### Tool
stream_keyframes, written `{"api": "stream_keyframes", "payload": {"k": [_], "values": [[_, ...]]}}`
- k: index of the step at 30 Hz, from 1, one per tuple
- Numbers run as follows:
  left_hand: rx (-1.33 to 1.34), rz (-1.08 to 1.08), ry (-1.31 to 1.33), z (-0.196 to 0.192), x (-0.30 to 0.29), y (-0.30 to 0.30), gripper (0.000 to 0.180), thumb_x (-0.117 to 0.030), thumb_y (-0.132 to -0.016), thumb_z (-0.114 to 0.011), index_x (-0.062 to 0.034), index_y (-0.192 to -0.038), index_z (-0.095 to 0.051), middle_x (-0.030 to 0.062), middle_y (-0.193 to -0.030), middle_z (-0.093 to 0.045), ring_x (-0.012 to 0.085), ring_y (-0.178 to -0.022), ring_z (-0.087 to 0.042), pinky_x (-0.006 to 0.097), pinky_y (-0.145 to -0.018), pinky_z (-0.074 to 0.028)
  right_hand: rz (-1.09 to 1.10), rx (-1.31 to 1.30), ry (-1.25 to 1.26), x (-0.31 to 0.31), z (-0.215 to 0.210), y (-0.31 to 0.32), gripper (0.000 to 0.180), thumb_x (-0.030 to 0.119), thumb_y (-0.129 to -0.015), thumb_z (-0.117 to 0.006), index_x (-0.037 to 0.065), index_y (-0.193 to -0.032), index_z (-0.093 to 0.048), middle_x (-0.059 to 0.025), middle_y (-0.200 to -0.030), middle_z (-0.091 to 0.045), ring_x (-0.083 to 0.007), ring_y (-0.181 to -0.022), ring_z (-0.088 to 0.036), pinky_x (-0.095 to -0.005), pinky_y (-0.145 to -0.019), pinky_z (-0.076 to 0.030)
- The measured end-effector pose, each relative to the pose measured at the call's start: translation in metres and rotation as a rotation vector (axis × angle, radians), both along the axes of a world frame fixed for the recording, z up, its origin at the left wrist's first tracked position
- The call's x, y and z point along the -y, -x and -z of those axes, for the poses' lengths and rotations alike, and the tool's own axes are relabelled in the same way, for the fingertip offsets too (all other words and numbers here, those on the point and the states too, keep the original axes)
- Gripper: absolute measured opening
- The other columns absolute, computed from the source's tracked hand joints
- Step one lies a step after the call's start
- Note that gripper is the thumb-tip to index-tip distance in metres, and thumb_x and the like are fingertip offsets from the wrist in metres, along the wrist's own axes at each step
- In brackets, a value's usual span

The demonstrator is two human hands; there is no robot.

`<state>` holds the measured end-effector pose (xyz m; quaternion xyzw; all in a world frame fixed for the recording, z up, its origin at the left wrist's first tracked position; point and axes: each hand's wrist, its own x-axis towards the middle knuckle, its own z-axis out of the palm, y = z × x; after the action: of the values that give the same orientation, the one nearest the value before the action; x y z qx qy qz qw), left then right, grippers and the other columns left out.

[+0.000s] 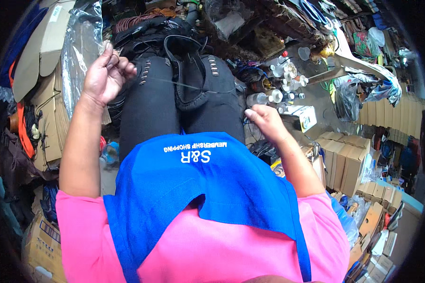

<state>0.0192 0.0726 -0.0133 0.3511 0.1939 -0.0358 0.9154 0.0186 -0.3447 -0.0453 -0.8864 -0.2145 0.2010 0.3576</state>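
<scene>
A black shoe is wedged between my knees, its opening toward me. Across it runs a thin thread, stretched sideways toward both hands; near the fingers it is too fine to follow clearly. My left hand is raised beside my left knee, thumb and forefinger pinched together on the thread and the other fingers curled. Lower, just outside my right thigh, my right hand is closed, apparently gripping the thread's other side. A blue apron covers my lap.
Small bottles stand close beyond my right hand, next to a white box. Stacked cardboard boxes sit to the right. Clear plastic wrap and cardboard sheets flank my left arm. Piled materials lie ahead of my knees.
</scene>
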Motion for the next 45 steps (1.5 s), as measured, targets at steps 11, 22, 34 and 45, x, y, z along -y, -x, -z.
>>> {"api": "stream_keyframes", "payload": {"k": [11, 22, 34, 45], "values": [[0.113, 0.536, -1.659, 0.05, -0.017, -0.071, 0.048, -0.048, -0.082, -0.06, -0.0031, -0.095, -0.07, 0.0181, -0.085, -0.068, 0.0268, -0.081, -0.066, 0.037, -0.075, -0.049, -0.267, 0.174, -0.051, -0.092, -0.076, -0.075, 0.046, 0.022, -0.079, -0.072, 0.013, -0.122, -0.061, -0.0078, -0.1, -0.06, -0.0182, -0.093, -0.059, -0.0326, -0.083, -0.048], [-0.104, 0.813, -1.781, 0.058, 0.035, -0.097, 0.053, -0.048, -0.067, -0.074, -0.0019, -0.094, -0.07, 0.0216, -0.096, -0.067, 0.0342, -0.09, -0.065, 0.04, -0.082, -0.05, -0.267, -0.099, 0.11, -0.119, -0.047, -0.067, 0.036, 0.034, -0.08, -0.071, 0.002, -0.096, -0.066, -0.0145, -0.086, -0.066, -0.0234, -0.083, -0.064, -0.0359, -0.075, -0.048], [0.068, 0.413, -1.939, 0.031, 0.063, -0.068, 0.047, -0.034, -0.076, -0.072, -0.005, -0.11, -0.059, 0.0168, -0.109, -0.058, 0.0335, -0.104, -0.058, 0.042, -0.087, -0.048, -0.029, 0.16, 0.417, -0.12, -0.062, -0.026, 0.035, 0.039, -0.083, -0.061, 0.005, -0.079, -0.067, -0.0165, -0.078, -0.064, -0.034, -0.083, -0.063, -0.0445, -0.071, -0.047], [0.87, 0.406, -1.364, 0.012, 0.1, 0.011, 0.014, -0.013, -0.081, -0.066, -0.0025, -0.09, -0.065, 0.0136, -0.095, -0.06, 0.0304, -0.086, -0.062, 0.036, -0.076, -0.05, -0.046, 0.809, 0.265, -0.116, -0.067, -0.017, 0.037, 0.034, -0.078, -0.07, 0.0, -0.071, -0.057, -0.0137, -0.072, -0.06, -0.0321, -0.071, -0.061, -0.0419, -0.062, -0.046]]}}
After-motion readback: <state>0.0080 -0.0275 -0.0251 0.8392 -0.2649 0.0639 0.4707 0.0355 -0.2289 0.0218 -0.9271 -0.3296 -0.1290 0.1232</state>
